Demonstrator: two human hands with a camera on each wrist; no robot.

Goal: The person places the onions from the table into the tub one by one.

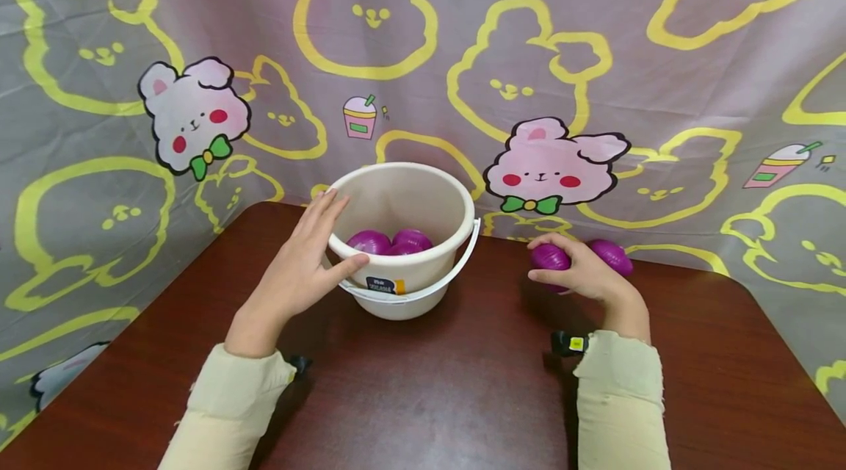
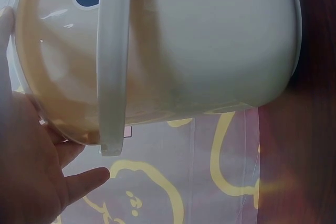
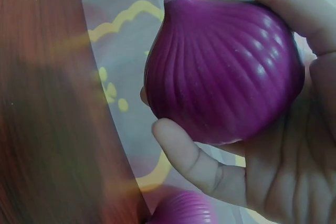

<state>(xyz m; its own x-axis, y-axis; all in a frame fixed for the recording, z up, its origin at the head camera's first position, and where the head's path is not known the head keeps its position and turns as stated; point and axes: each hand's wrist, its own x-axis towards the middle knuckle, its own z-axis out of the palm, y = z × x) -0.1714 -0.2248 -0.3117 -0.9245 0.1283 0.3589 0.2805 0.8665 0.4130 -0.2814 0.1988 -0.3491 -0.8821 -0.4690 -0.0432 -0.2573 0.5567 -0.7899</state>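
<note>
A cream bucket (image 1: 396, 286) with a white handle (image 1: 471, 250) stands on the table. Purple onions (image 1: 370, 241), shiny and ribbed, lie inside it, partly hidden by the front rim. My left hand (image 1: 307, 257) rests at the bucket's left rim, fingers spread along the side and thumb at the front edge. To the right of the bucket, my right hand (image 1: 578, 272) grips a purple onion (image 3: 226, 72) between thumb and fingers. Behind that hand, another purple onion (image 1: 612, 257) lies near the table's back edge; part of it shows low in the right wrist view.
The dark reddish-brown table (image 1: 410, 396) has rounded back corners. A grey curtain (image 1: 423, 110) with yellow outlines and cartoon rabbits hangs right behind it and along the left side. Black wrist straps (image 1: 562, 343) sit by the pale sleeves (image 1: 621, 396).
</note>
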